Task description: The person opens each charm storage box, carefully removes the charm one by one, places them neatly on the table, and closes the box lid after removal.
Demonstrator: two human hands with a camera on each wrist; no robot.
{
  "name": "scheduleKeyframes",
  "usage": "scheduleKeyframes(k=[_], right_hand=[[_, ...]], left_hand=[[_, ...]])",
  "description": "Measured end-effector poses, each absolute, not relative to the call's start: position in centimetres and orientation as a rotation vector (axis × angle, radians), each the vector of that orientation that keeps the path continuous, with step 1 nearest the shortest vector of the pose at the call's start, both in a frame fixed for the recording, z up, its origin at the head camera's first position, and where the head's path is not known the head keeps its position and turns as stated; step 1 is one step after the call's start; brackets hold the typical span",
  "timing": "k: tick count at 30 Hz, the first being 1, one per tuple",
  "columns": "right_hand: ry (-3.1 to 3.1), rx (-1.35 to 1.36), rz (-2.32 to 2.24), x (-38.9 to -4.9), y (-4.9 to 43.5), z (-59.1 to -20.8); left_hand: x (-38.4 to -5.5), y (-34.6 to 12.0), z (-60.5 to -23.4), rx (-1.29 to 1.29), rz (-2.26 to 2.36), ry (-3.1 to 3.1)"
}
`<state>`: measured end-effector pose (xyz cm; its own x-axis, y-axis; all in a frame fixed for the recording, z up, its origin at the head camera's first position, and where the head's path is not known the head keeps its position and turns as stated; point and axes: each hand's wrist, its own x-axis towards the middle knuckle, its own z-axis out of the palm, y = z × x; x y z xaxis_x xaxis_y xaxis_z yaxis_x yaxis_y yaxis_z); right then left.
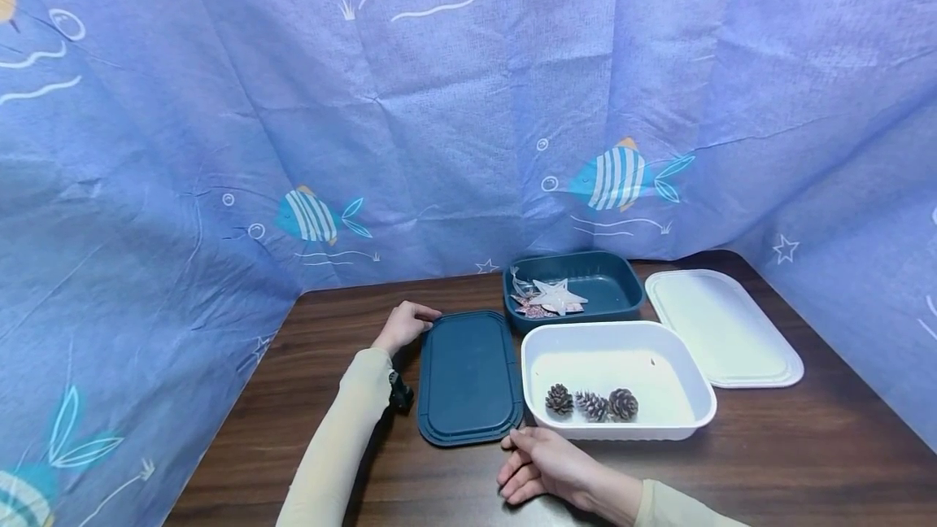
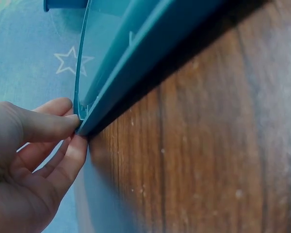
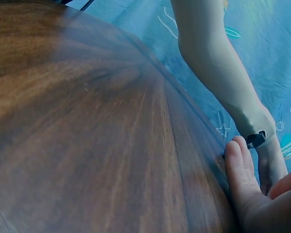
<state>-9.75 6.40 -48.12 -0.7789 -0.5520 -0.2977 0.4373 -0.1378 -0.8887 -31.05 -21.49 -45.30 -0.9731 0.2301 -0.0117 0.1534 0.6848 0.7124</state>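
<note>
A dark blue rectangular lid (image 1: 472, 376) lies lengthwise before me in the head view. My left hand (image 1: 401, 327) is at its far left corner; in the left wrist view the thumb and fingers of that hand (image 2: 36, 155) pinch the corner of the lid (image 2: 121, 63). By the near right corner of the lid is my right hand (image 1: 545, 466), its fingers loosely bent. Whether its fingertips touch the lid cannot be told. In the right wrist view, the fingers of this hand (image 3: 240, 170) show no object between them.
Right of the lid stands a white container (image 1: 622, 428) with several pine cones (image 1: 591, 405). Behind it, a dark blue container (image 1: 615, 291) holds a white star ornament (image 1: 558, 297) and red-and-white pieces. A white lid (image 1: 721, 328) lies at the right on the brown wooden table (image 1: 820, 446).
</note>
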Motion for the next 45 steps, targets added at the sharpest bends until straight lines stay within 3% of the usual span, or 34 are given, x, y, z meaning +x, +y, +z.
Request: scheduleKeyframes(k=[14,23,37,41,45], right_hand=[[1.517,-0.241,-1.979,-9.7,6.2,-47.1],[1.629,-0.426,-1.997,-10.5,7.7,-43.4],[2.297,-0.745,-2.374,-14.4,17.8,-35.9],[2.5,-0.693,-2.431,-15.3,21.2,-35.2],[2.985,-0.467,-2.134,-16.3,24.6,-36.0]], left_hand=[[-31.2,-21.9,-45.1,0.309,1.192,2.791],[-31.3,-20.6,-42.5,0.439,1.151,2.866],[-27.6,-16.4,-37.6,0.79,1.147,2.915],[-26.2,-15.1,-37.1,0.888,1.119,2.915],[-24.8,-14.0,-37.3,0.98,1.108,2.877]])
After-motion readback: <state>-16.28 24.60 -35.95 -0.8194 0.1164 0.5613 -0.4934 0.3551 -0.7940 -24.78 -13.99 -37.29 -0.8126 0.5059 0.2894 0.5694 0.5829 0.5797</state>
